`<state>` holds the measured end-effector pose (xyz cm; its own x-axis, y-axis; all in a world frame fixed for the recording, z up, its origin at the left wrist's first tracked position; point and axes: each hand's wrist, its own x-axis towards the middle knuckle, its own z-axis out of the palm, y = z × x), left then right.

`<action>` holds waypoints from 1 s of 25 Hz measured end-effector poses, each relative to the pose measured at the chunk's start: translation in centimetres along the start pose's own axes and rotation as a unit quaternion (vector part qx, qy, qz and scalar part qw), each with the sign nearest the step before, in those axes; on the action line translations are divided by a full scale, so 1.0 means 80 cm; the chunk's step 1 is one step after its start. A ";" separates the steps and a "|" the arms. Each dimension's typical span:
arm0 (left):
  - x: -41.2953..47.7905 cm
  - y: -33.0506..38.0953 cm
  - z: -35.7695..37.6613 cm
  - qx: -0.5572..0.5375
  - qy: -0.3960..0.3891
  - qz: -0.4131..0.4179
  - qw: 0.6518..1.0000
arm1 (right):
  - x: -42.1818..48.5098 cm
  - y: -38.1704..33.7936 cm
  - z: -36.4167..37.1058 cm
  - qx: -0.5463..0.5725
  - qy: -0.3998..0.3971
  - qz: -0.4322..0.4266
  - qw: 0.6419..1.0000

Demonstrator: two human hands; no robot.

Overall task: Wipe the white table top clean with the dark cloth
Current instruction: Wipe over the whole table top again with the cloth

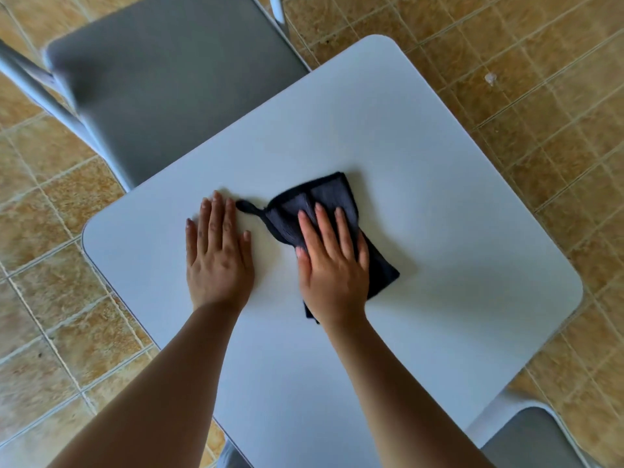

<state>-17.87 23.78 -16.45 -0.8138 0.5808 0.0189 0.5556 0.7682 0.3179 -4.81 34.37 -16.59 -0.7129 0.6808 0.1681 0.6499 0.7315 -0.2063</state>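
Currently the dark cloth (332, 197) is pressed flat near the middle of the white table top (439, 184) under the spread right hand (332, 265), while the left hand (217, 255) is laid flat, holding nothing, just beside it. Even pressure and overlapping strokes out to all 4 edges are advised. No writing or brand can be read.

Right hand (332, 265) hides cloth (324, 201) middle — both chairs cut off by edges.

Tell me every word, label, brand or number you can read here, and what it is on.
None: no writing, label, brand or number shows anywhere.
The dark cloth, the white table top, the grey chair seat and the floor tiles all look unmarked.
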 end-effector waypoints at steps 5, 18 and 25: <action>0.000 0.000 0.002 0.006 -0.001 0.003 1.000 | 0.002 0.090 -0.017 -0.088 0.025 0.102 0.991; 0.001 -0.003 0.005 0.014 -0.005 0.005 1.000 | 0.064 -0.015 0.023 0.010 0.049 0.012 0.999; 0.003 -0.003 0.004 0.006 -0.007 0.006 1.000 | -0.038 0.106 -0.029 -0.089 0.039 0.092 0.991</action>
<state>-18.11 23.83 -16.82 -0.8045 0.5939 0.0085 0.5674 0.7642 0.3067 3.48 38.55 -16.60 -0.5594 0.7995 0.2186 0.8086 0.5844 -0.0680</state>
